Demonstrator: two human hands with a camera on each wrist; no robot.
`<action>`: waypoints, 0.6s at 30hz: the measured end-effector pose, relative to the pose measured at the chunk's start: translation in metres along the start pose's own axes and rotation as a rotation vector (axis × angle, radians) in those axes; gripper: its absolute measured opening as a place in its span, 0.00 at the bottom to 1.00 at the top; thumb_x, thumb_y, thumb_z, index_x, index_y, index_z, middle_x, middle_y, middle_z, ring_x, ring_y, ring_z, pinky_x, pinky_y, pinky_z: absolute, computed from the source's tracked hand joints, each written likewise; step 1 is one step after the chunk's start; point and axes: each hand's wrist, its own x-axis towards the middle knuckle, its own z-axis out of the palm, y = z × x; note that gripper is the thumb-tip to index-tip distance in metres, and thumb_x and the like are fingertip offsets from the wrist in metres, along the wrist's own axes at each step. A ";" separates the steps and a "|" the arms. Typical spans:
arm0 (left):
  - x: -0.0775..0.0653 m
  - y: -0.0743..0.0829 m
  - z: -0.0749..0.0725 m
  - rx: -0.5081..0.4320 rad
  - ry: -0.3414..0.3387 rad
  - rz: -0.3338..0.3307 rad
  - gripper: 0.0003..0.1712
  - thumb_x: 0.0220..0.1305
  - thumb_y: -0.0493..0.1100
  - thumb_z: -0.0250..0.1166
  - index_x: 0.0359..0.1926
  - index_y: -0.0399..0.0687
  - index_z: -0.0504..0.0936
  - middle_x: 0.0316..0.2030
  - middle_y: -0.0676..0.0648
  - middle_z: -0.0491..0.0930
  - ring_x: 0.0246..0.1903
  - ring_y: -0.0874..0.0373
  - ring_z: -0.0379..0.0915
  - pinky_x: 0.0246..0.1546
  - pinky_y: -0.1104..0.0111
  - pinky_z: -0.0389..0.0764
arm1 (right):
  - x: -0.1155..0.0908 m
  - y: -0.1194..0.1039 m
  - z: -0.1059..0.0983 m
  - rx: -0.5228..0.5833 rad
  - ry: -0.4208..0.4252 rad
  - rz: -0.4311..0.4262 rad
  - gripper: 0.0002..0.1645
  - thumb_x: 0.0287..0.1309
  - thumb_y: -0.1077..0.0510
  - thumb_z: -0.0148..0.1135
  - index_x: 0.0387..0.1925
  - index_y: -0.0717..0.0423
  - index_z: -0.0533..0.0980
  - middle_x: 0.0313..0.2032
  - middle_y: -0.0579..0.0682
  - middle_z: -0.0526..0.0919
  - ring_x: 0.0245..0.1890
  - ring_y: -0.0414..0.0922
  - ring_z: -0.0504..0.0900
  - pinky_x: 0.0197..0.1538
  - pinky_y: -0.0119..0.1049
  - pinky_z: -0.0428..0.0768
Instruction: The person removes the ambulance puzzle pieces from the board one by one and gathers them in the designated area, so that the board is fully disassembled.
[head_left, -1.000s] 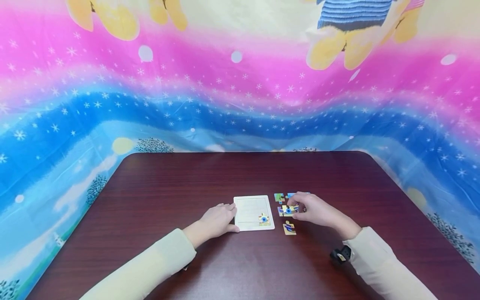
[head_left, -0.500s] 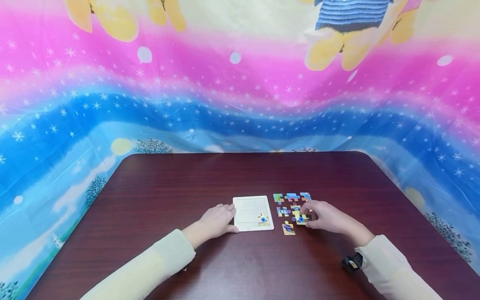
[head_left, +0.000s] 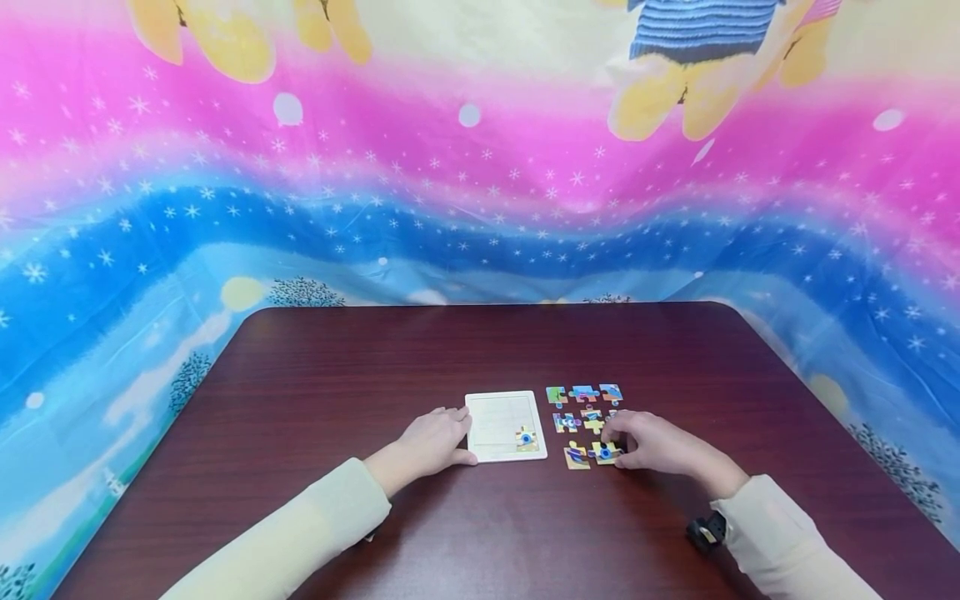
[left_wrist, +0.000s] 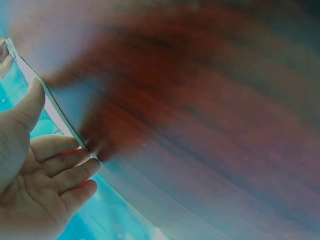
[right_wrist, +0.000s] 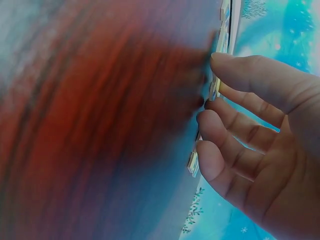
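Observation:
My left hand (head_left: 433,442) rests at the left edge of a pale square puzzle tray (head_left: 495,421), thumb by its near corner. In the left wrist view, the fingers (left_wrist: 75,175) lie nearly straight against the tray's edge. One yellow puzzle piece (head_left: 527,439) with a blue circle sits in the tray's near right corner. My right hand (head_left: 667,446) pinches another yellow puzzle piece (head_left: 605,452) with a blue circle, low at the table. Beside it on the left lies a yellow-and-blue piece (head_left: 577,456). The right thumb (right_wrist: 240,70) and fingertips meet around the piece's edge in the right wrist view.
Behind the held piece lie more loose pieces: a green one (head_left: 556,396), a blue-pink one (head_left: 583,393), a blue one (head_left: 611,392), a purple one (head_left: 566,422) and a yellow one (head_left: 592,422). The dark wooden table (head_left: 360,358) ends at a printed curtain (head_left: 480,208).
My right hand has carried the blue-circle piece right, then nearer to me, uncovering pieces behind it. It is now beside the front loose piece. The left hand and tray stay put.

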 end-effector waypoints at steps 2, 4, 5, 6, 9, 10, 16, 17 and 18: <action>0.000 0.000 0.000 0.000 0.002 0.001 0.35 0.53 0.60 0.64 0.50 0.34 0.76 0.53 0.39 0.74 0.53 0.51 0.70 0.56 0.61 0.68 | 0.000 0.000 0.000 -0.008 0.002 -0.009 0.14 0.46 0.62 0.69 0.37 0.52 0.77 0.37 0.44 0.74 0.27 0.40 0.70 0.26 0.31 0.72; 0.000 0.000 0.000 0.002 0.004 0.002 0.35 0.53 0.60 0.64 0.49 0.34 0.76 0.53 0.39 0.74 0.53 0.51 0.70 0.56 0.61 0.68 | 0.000 0.001 0.001 -0.009 0.004 -0.019 0.14 0.45 0.62 0.69 0.37 0.53 0.77 0.37 0.45 0.74 0.27 0.40 0.70 0.26 0.31 0.72; 0.000 0.000 0.000 0.002 0.005 0.003 0.35 0.53 0.60 0.64 0.49 0.34 0.76 0.53 0.39 0.74 0.53 0.52 0.70 0.56 0.62 0.68 | 0.000 0.001 0.001 -0.010 0.004 -0.021 0.14 0.45 0.62 0.69 0.37 0.53 0.77 0.37 0.45 0.74 0.27 0.40 0.70 0.26 0.31 0.72; 0.000 0.000 0.000 0.003 0.006 0.004 0.35 0.53 0.60 0.64 0.49 0.34 0.76 0.53 0.39 0.74 0.53 0.52 0.70 0.56 0.62 0.68 | 0.000 0.001 0.001 -0.008 0.004 -0.019 0.14 0.45 0.62 0.69 0.37 0.53 0.77 0.37 0.45 0.74 0.27 0.40 0.70 0.26 0.31 0.72; 0.001 0.000 0.001 0.006 0.010 0.006 0.35 0.52 0.60 0.64 0.49 0.34 0.76 0.53 0.39 0.74 0.53 0.52 0.71 0.55 0.62 0.68 | 0.000 0.000 0.001 -0.004 0.002 -0.015 0.14 0.45 0.62 0.69 0.37 0.53 0.77 0.37 0.45 0.74 0.26 0.40 0.70 0.26 0.31 0.72; 0.001 -0.001 0.001 0.007 0.010 0.006 0.35 0.52 0.60 0.64 0.49 0.35 0.76 0.53 0.39 0.74 0.53 0.52 0.71 0.55 0.62 0.68 | 0.000 0.000 0.001 -0.003 0.002 -0.015 0.15 0.45 0.62 0.69 0.37 0.53 0.77 0.37 0.45 0.74 0.26 0.40 0.70 0.26 0.31 0.72; 0.000 -0.001 0.001 0.005 0.011 0.007 0.34 0.53 0.60 0.64 0.49 0.35 0.76 0.53 0.39 0.74 0.53 0.52 0.71 0.56 0.62 0.68 | 0.000 0.000 0.001 0.006 -0.002 -0.013 0.15 0.45 0.62 0.69 0.37 0.53 0.76 0.37 0.45 0.73 0.26 0.39 0.70 0.26 0.31 0.71; 0.000 -0.001 0.001 0.005 0.012 0.007 0.34 0.53 0.60 0.64 0.49 0.35 0.76 0.53 0.39 0.74 0.53 0.52 0.71 0.56 0.62 0.68 | 0.000 0.000 0.001 0.006 -0.003 -0.012 0.15 0.45 0.62 0.69 0.37 0.53 0.76 0.37 0.45 0.73 0.26 0.39 0.70 0.26 0.31 0.71; 0.000 0.000 0.001 0.005 0.011 0.007 0.34 0.53 0.60 0.64 0.49 0.34 0.76 0.53 0.39 0.74 0.53 0.51 0.71 0.56 0.62 0.68 | 0.001 0.000 0.001 0.006 -0.003 -0.012 0.15 0.45 0.62 0.69 0.37 0.53 0.76 0.37 0.45 0.73 0.26 0.39 0.70 0.26 0.31 0.72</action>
